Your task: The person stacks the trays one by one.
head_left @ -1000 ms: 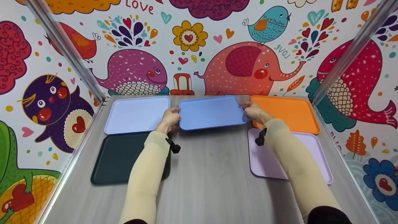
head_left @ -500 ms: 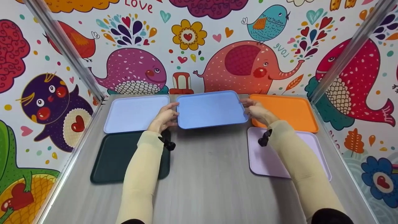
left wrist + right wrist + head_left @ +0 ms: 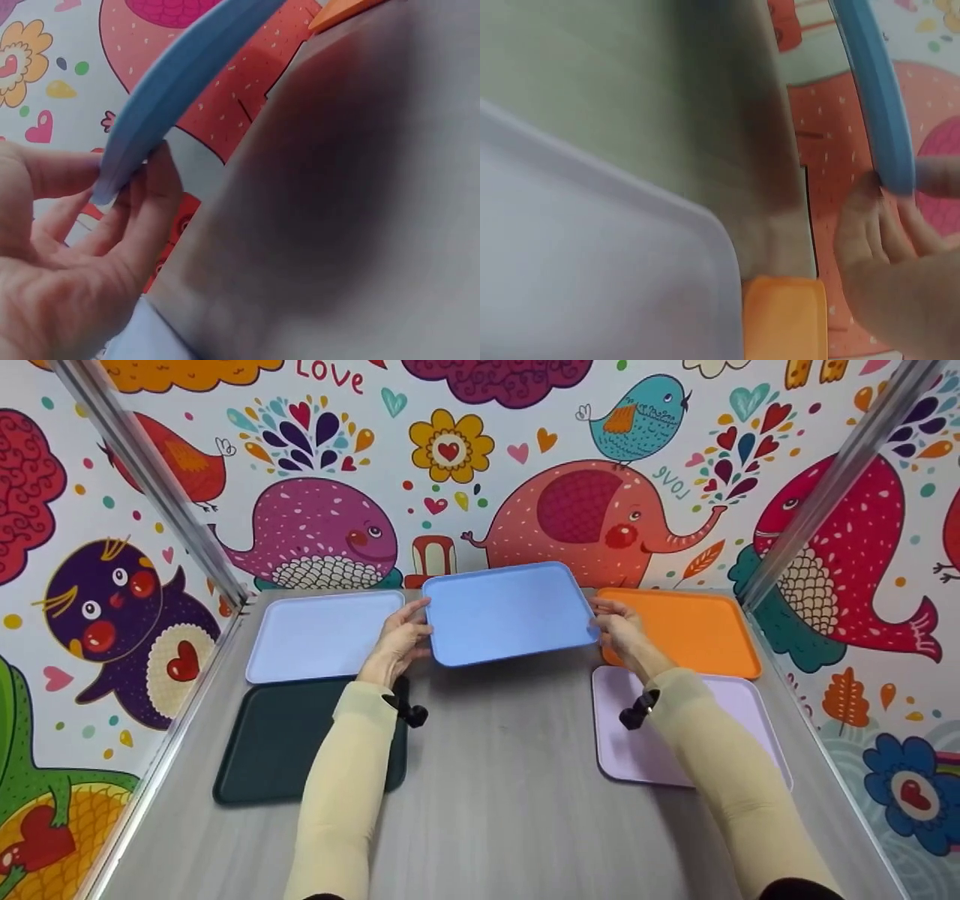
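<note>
A blue rectangular tray [image 3: 510, 613] is held up off the table between both hands, its left side a little lower than its right in the head view. My left hand [image 3: 397, 641] pinches its left edge, thumb on top and fingers beneath; the left wrist view shows the tray [image 3: 161, 94] edge-on in that pinch. On the opposite edge my right hand [image 3: 624, 634] pinches in the same way, as the right wrist view shows with the hand [image 3: 900, 262] at the tray's end. A shadow falls on the table below.
On the grey table [image 3: 495, 795], a pale lavender-blue tray [image 3: 322, 634] and a dark green tray [image 3: 285, 742] lie at left. An orange tray [image 3: 690, 630] and a light purple tray [image 3: 630, 742] lie at right. A patterned wall [image 3: 450, 525] stands behind, with metal posts at the corners.
Both hands have raised the blue tray higher off the table, and its far edge now overlaps the back wall more. The other trays have stayed in place.
</note>
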`<state>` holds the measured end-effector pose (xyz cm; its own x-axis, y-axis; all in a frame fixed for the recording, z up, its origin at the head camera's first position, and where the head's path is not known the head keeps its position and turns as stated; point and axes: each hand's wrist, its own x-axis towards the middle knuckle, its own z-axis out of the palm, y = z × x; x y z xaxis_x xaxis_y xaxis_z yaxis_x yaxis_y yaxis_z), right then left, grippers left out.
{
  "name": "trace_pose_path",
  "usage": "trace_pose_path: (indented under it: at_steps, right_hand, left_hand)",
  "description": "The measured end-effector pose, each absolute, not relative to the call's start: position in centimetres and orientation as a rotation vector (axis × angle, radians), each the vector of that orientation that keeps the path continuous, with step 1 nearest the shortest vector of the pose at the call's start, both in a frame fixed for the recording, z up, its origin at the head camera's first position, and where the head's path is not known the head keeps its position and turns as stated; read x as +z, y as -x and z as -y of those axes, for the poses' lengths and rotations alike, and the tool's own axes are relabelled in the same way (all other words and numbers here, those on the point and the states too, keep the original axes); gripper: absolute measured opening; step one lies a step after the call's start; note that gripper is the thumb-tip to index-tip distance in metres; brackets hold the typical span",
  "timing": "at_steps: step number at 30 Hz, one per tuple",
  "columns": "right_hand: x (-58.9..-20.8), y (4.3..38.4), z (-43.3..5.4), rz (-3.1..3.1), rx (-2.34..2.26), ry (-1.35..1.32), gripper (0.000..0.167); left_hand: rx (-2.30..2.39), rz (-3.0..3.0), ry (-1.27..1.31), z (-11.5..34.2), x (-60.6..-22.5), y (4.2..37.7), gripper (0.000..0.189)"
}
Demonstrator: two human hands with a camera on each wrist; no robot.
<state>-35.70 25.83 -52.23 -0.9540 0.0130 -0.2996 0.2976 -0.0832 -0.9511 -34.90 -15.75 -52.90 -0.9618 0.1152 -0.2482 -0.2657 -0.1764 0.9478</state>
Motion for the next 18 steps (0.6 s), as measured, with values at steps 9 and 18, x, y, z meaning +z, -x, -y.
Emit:
trace_pose_path:
  at_steps: [9,18]
  right_hand:
    - [-52.5,33.4,-20.6,-2.141,-2.61,-0.567,0.063]
    - [-54.3,28.6,-13.1,-2.166,-2.756,-0.568,0.082]
  left_hand:
    - [2.344,-1.791,0.261,15.1,-53.8,34.3,0.073]
    - [2.384,-1.774,0.248,14.3,-54.0,33.8,0.074]
